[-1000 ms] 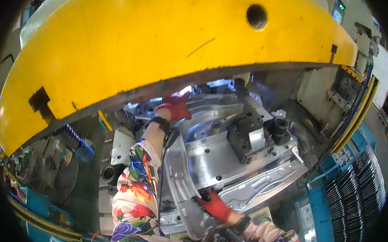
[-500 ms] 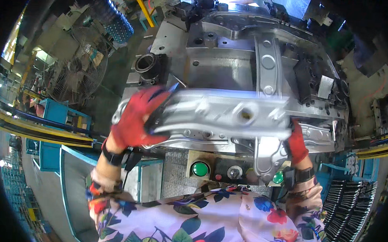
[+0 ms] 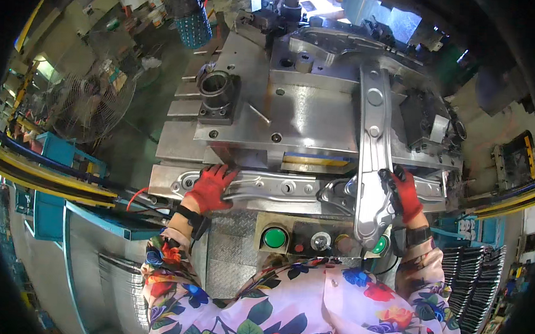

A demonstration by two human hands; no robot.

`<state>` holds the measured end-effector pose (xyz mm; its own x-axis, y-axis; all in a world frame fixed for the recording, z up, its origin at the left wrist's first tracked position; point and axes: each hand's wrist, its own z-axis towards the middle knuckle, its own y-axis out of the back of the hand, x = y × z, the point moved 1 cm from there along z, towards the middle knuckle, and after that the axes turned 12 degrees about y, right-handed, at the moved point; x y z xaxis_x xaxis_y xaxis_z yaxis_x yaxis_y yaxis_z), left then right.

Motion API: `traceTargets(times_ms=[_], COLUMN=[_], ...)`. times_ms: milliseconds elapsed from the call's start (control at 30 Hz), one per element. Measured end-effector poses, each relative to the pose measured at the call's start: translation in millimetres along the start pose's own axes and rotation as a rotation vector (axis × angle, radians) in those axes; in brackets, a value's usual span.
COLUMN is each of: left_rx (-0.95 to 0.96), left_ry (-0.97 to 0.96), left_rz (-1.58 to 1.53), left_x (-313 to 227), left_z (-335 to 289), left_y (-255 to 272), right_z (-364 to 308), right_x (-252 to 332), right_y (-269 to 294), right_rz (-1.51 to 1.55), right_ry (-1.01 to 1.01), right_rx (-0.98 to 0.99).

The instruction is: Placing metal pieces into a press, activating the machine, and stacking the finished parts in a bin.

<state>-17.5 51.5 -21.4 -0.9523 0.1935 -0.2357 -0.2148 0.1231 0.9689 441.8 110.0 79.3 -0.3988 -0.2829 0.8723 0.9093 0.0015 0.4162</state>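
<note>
My right hand point(image 3: 404, 195), in a red glove with dark fingertips, is closed on the right edge of a long silver stamped metal bracket point(image 3: 373, 133). The bracket runs lengthwise from the die toward me, its near end over the control box. My left hand point(image 3: 211, 188), also red-gloved, grips the left part of a crosswise stamped metal rail point(image 3: 272, 185), fingers over its far side and thumb on the near side. That rail lies along the front ledge of the press die point(image 3: 319, 112) and passes out of sight behind the bracket.
A control box point(image 3: 300, 235) with green buttons point(image 3: 275, 237) stands between me and the die. A round guide bushing point(image 3: 216, 89) rises at the die's left. At far left is a caged fan point(image 3: 92, 106). Dark metal parts point(image 3: 470, 286) are stacked at lower right.
The stamped part that both hands held up crosswise is no longer raised; where it lies is unclear. My left hand is lower at the front ledge, and my right grips the lengthwise bracket.
</note>
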Motion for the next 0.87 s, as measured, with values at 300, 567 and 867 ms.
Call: traceTargets(times_ms=[300, 567, 867], left_rx=[0.021, -0.266, -0.83], left_ry=[0.01, 0.103, 0.701], left_rz=[0.075, -0.095, -0.604], left_x=[12, 7, 94], left_z=[-4, -15, -63], left_y=[-8, 5, -88], right_z=[38, 245, 321], right_x=[29, -18, -25], right_y=[-8, -19, -72], right_rz=[0.249, -0.224, -0.79], right_ry=[0.263, 0.423, 0.449], right_rx=[0.015, -0.369, -0.312])
